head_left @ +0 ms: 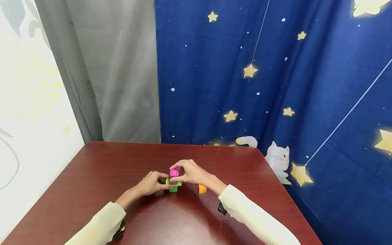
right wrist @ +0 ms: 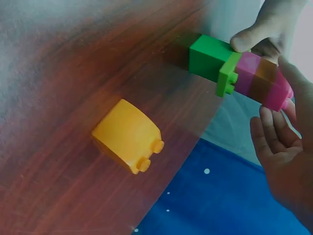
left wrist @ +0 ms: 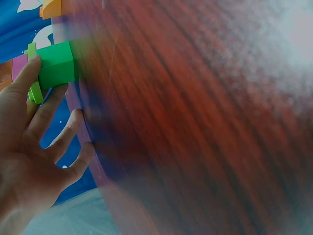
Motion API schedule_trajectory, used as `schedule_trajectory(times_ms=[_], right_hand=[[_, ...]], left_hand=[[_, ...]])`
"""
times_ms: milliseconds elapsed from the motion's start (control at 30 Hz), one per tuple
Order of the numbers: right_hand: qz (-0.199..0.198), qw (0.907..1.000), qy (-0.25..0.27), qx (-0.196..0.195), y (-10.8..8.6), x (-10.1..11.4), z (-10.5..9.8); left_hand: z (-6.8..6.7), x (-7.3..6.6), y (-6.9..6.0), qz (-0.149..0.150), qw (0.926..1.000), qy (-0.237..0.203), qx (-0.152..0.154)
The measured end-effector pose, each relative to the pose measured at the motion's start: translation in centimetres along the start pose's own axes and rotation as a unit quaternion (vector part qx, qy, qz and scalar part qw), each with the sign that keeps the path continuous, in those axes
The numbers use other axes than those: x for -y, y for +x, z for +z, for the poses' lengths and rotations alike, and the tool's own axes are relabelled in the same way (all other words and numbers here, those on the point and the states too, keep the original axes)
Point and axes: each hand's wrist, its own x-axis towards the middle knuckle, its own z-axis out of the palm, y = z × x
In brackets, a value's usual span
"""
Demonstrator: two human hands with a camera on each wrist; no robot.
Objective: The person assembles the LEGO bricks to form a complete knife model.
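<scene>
A small tower of toy building bricks stands on the table. Its green brick (right wrist: 208,56) is at the bottom, under a wider lime plate (right wrist: 227,74) with studs showing. Above come a pink brick (right wrist: 246,69), a brown-orange brick (right wrist: 263,79) and another pink brick (head_left: 174,172) at the top. My left hand (head_left: 150,183) pinches the tower low down, around the lime plate and green brick. With thumb and fingers, my right hand (head_left: 191,172) grips the top pink brick from the right. The right hand partly covers the tower's middle in the head view.
A yellow-orange brick with a curved side (right wrist: 128,137) lies on the table just right of the tower, near the right wrist. The reddish-brown table (head_left: 128,160) ends at a blue star-patterned curtain (head_left: 199,68) and a grey curtain (head_left: 122,68). A white patterned surface (head_left: 30,136) borders the left.
</scene>
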Motion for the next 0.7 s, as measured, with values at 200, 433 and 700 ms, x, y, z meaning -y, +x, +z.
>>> schedule_trajectory(times_ms=[200, 433, 700], right_hand=[[-0.004, 1.0, 0.001, 0.004, 0.2, -0.02, -0.44], [0.005, 0.9998, 0.001, -0.02, 0.07, -0.36, -0.02], [0.012, 0.9997, 0.018, -0.014, -0.36, -0.63, 0.45]], left_hand=[[-0.12, 0.04, 0.24, -0.011, 0.9999, 0.008, 0.004], [-0.44, 0.0, 0.41, -0.01, 0.9999, 0.01, -0.003], [-0.16, -0.29, 0.22, 0.003, 0.9999, 0.01, 0.006]])
